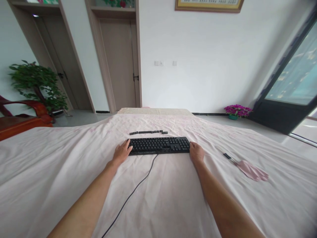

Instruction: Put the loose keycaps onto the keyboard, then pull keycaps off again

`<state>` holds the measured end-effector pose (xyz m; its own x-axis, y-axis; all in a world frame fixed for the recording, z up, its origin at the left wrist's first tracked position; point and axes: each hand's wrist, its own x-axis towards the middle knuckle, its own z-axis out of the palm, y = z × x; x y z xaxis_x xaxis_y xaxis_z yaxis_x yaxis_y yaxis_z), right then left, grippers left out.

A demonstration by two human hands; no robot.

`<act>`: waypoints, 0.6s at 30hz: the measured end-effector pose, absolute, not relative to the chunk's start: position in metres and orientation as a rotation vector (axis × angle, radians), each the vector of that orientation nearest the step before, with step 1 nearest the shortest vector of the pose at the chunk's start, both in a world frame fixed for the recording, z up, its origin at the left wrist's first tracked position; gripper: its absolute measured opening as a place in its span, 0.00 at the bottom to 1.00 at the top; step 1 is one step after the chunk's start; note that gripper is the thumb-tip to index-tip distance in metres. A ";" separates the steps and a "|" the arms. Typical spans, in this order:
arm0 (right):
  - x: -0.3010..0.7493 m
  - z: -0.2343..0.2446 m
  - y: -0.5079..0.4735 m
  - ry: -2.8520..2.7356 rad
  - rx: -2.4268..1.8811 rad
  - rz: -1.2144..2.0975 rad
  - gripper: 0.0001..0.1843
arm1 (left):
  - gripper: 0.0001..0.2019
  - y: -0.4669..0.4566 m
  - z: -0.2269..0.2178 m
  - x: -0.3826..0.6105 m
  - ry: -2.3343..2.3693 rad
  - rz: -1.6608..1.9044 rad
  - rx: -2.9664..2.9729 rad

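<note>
A black computer keyboard [158, 145] lies across the pale cloth, its number pad at the right end. My left hand [122, 152] grips the left end, with the thumb and a finger apart on the edge keys. At the opposite end, my right hand [196, 151] is closed around the right edge, its fingertips partly hidden. Just beyond the keyboard, several loose black keycaps, among them a long space bar [145, 132], lie in a row. A black cable [133, 191] runs from the keyboard's near side toward me.
Pale floral cloth [61, 172] with soft folds covers the wide surface. To the right lie a small tool with a black piece [226, 155] and a pink cloth [252, 170]. Beyond are a wooden chair [24, 115], a leafy plant [37, 84], doors and purple flowers [237, 110].
</note>
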<state>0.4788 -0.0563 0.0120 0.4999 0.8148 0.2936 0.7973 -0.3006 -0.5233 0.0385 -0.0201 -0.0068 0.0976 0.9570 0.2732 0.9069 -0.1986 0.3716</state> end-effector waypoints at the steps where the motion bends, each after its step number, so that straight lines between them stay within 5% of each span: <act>1: 0.479 0.012 -0.056 -1.318 -2.120 0.037 0.24 | 0.27 -0.019 -0.007 0.039 1.923 0.692 2.251; 18: 0.481 0.011 -0.051 -1.356 -2.093 0.057 0.24 | 0.31 -0.020 0.023 0.097 1.813 0.581 2.602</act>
